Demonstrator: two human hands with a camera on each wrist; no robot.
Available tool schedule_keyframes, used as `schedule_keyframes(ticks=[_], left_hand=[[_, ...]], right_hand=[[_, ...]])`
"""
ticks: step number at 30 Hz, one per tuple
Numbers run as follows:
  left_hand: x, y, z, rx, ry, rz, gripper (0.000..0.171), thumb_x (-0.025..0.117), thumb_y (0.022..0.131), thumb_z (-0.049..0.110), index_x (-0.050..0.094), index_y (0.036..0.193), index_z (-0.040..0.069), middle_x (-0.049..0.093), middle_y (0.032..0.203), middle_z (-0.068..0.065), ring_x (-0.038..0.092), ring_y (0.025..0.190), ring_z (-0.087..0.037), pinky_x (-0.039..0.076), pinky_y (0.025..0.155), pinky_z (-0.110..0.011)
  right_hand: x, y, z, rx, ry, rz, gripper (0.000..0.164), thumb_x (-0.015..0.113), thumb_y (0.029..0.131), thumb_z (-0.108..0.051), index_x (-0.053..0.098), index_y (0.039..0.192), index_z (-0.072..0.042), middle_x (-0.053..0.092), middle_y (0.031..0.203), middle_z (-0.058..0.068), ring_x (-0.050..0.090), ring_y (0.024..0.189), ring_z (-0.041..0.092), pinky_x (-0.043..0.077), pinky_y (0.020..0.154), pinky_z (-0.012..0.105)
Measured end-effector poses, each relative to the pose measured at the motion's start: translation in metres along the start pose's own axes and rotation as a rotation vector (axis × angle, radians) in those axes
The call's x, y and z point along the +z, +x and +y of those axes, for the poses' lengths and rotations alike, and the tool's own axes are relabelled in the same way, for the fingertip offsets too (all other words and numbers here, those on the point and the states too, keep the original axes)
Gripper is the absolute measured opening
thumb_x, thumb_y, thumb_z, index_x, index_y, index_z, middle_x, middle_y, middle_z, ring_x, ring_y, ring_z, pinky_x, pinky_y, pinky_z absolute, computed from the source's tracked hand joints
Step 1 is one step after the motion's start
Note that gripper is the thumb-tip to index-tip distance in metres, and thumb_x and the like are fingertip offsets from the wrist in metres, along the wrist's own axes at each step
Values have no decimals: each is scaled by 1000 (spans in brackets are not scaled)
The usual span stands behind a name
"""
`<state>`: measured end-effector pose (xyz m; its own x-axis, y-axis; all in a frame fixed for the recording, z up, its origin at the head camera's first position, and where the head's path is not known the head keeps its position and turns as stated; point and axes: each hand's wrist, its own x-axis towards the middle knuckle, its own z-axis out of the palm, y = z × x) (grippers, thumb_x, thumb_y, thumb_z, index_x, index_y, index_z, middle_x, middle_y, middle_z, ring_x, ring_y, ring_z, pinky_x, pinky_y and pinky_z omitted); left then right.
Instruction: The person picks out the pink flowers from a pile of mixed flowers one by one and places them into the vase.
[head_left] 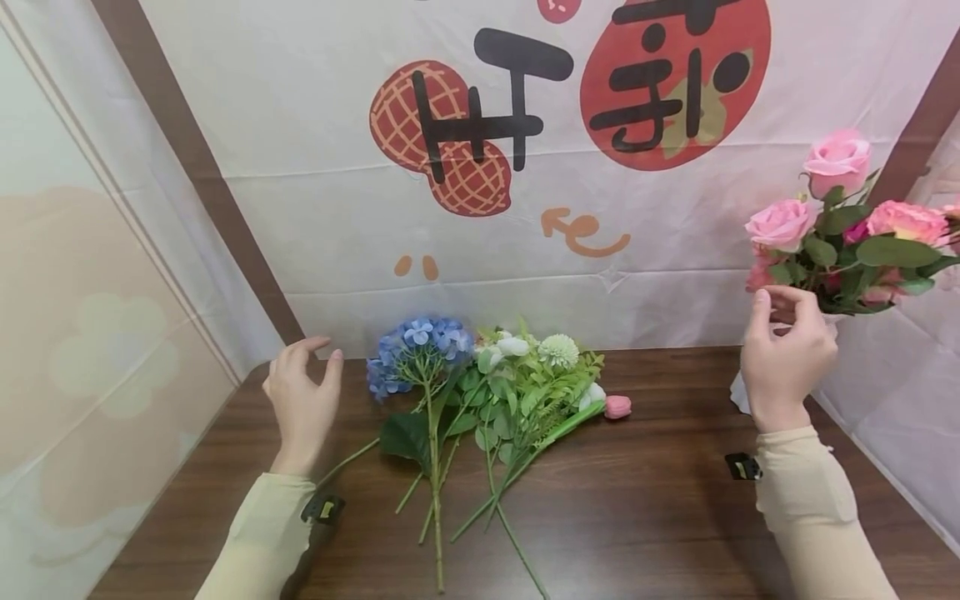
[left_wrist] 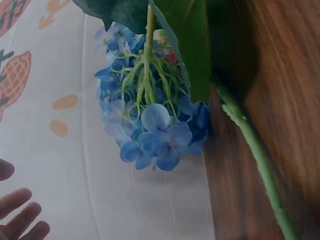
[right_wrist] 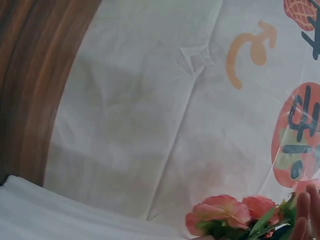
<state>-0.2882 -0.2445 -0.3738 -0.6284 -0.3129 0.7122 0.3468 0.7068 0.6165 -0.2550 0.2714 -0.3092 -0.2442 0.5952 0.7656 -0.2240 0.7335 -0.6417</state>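
Observation:
My left hand [head_left: 303, 400] hovers at the left of the table, fingers spread in a loose curve and holding nothing. Nearest to it is a blue hydrangea [head_left: 420, 346] with a long stem; the hydrangea [left_wrist: 155, 125] fills the middle of the left wrist view. My right hand [head_left: 787, 358] is in front of a bunch of pink roses [head_left: 783, 225] at the right. Its fingers [right_wrist: 302, 215] bend loosely beside the blooms, with nothing visible between them. A white object [head_left: 739, 393], partly hidden behind that hand, shows below the roses; whether the hand touches it I cannot tell.
Right of the hydrangea lie green sprigs [head_left: 543, 387] with a pale green pompom flower [head_left: 558, 351] and a pink tulip [head_left: 618, 407]. Their stems cross toward the front of the brown wooden table [head_left: 645, 517]. A white printed cloth [head_left: 322, 208] hangs behind.

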Motion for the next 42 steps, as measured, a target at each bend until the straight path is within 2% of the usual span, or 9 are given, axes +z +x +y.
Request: schedule_keyframes(ticks=[3,6,11,14,25,29,33,37,42], left_hand=[[4,1,6,22,-2,-2,24,65,86,15,67,105,1,63,108,-19,50,103,-37,27,88,-53],[9,2,13,34,-5,-5,22,66,86,15,67,103,1,63,105,-19,50,100,-37,27,86,-52],[19,1,27,38,-25,-15,21,65,87,15,67,102,0,61,103,-19,48,97,-36,28,85,-52],[25,1,36,41,-39,-18,21,66,86,15,67,102,1,61,104,-18,49,97,-35,28,85,-51],[58,-2,77,70,-91,-38,19,70,81,11,68,98,3,62,99,-15,50,93,-31,30,84,-48],[70,-5,97,61,-78,-104,19,70,81,12,68,99,5,63,98,-15,51,92,-30,31,86,-49],[80,-9,117,26,-26,-241,19,71,82,18,68,100,10,64,99,-11,52,93,-28,31,89,-49],[92,-15,137,15,16,-344,18,73,81,19,69,98,13,65,99,-7,55,94,-27,34,90,-49],[104,-23,155,12,58,-425,17,73,81,19,70,97,14,66,97,-4,56,93,-25,36,90,-48]], right_hand=[[3,-6,3,-1,-20,-18,28,59,90,-30,71,96,-6,73,82,14,41,62,-28,33,62,2],[7,-11,5,12,-34,-84,30,57,91,-30,71,93,-3,72,80,15,39,60,-29,31,60,3],[14,-22,6,16,-108,-236,35,55,93,-34,71,93,-3,73,79,14,33,58,-30,33,57,17],[18,-27,7,21,-132,-288,37,53,93,-37,71,91,-5,73,79,12,33,57,-29,34,57,21],[29,-31,3,46,-127,-314,37,51,94,-38,71,83,-9,73,76,9,33,52,-25,32,53,18],[30,-33,-1,63,-170,-384,41,49,94,-43,72,85,-11,73,77,7,52,54,-5,35,53,22],[31,-34,-6,112,-212,-517,44,46,94,-47,72,92,-11,74,83,8,65,68,26,41,56,35],[35,-36,-8,142,-232,-576,44,46,94,-49,71,92,-13,74,84,7,65,74,31,43,59,42],[40,-39,-11,150,-235,-602,44,46,94,-50,71,91,-15,74,84,6,65,73,29,44,58,41]])
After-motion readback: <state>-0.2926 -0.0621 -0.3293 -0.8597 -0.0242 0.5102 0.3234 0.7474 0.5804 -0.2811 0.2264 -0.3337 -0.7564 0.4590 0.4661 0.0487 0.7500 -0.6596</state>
